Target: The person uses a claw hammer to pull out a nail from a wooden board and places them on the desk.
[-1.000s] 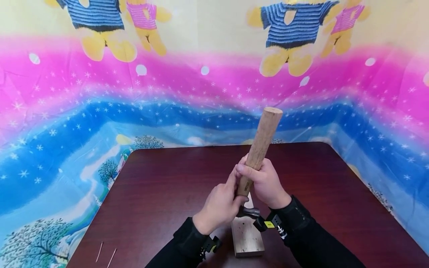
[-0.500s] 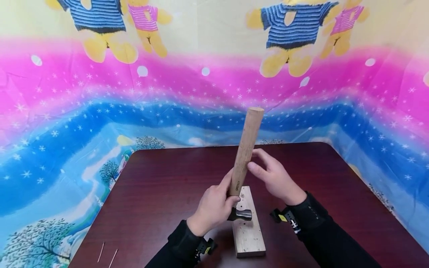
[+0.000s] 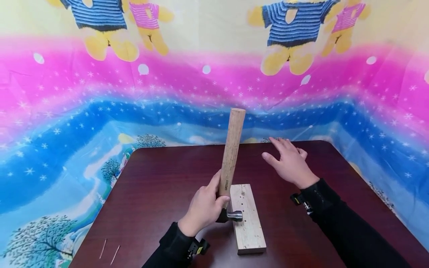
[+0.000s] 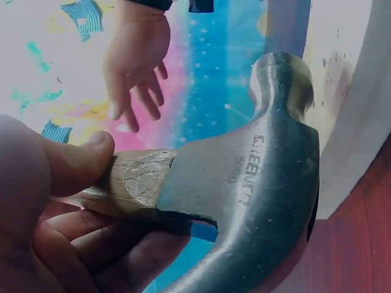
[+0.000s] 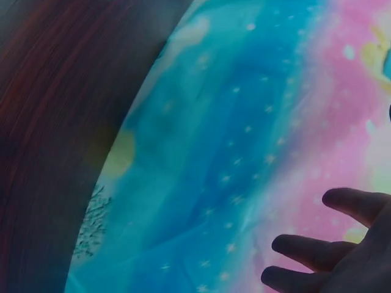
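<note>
A claw hammer (image 4: 244,177) with a thick wooden handle (image 3: 232,149) is held head-down in my left hand (image 3: 205,206). In the left wrist view, the thumb and curled fingers grip the handle right beside the steel head. The hammer's striking face hangs over or against the left side of a pale wooden block (image 3: 249,230); I cannot tell if they touch. Small dark spots dot the block's top. Off to the right, my right hand (image 3: 291,163) is raised above the table with its fingers spread and nothing in them. Those fingers also show in the right wrist view.
Two thin nails (image 3: 103,248) lie side by side at the near left of the dark red table (image 3: 167,178). A printed cloth (image 3: 207,93) hangs behind the table and along its sides.
My right hand has let go of the hammer handle and moved away to the right. The left hand has shifted left with the hammer, whose handle now stands more upright.
</note>
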`<state>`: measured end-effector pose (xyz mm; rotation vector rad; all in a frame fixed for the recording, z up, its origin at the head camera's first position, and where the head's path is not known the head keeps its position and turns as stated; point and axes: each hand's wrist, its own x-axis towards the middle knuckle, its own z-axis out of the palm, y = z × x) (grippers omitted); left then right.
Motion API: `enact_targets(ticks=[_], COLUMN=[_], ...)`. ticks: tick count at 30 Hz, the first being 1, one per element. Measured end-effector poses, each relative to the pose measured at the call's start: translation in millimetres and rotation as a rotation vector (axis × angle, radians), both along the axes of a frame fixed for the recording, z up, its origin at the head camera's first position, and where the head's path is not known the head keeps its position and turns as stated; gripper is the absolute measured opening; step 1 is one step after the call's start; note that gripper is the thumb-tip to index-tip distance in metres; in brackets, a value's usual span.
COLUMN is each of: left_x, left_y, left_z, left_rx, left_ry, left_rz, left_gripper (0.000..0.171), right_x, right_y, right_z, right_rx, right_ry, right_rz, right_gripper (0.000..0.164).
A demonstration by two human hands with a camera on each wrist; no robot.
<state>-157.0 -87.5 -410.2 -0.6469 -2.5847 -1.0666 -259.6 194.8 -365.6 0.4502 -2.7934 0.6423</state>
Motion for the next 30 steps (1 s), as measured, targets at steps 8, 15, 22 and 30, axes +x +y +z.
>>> enact_targets(ticks=[8, 15, 22, 30], left_x=[2.4, 5.9, 8.5, 14.4], left_y=[-10.3, -23.8, -39.3, -53.6], left_z=[-1.6, -4.3, -8.9, -12.7], left_rx=[-0.005, -0.011, -0.030, -0.002], left_ry=[-0.055, -0.101, -0.133, -0.253], left_rz=[0.038, 0.057, 0.105, 0.132], left_gripper=[0.077, 0.074, 0.073, 0.071], right_x=[-21.3, -37.1, -45.4, -47.3], right_y=[21.5, 42.6, 55.2, 62.0], right_z=[-7.3, -15.2, -12.7, -16.1], right_rx=[0.080, 0.147, 0.182, 0.181], right_ry=[-0.132, -0.165, -0.162, -0.219], right_rz=[-0.093, -0.161, -0.189, -0.185], right_gripper=[0.090, 0.094, 0.097, 0.098])
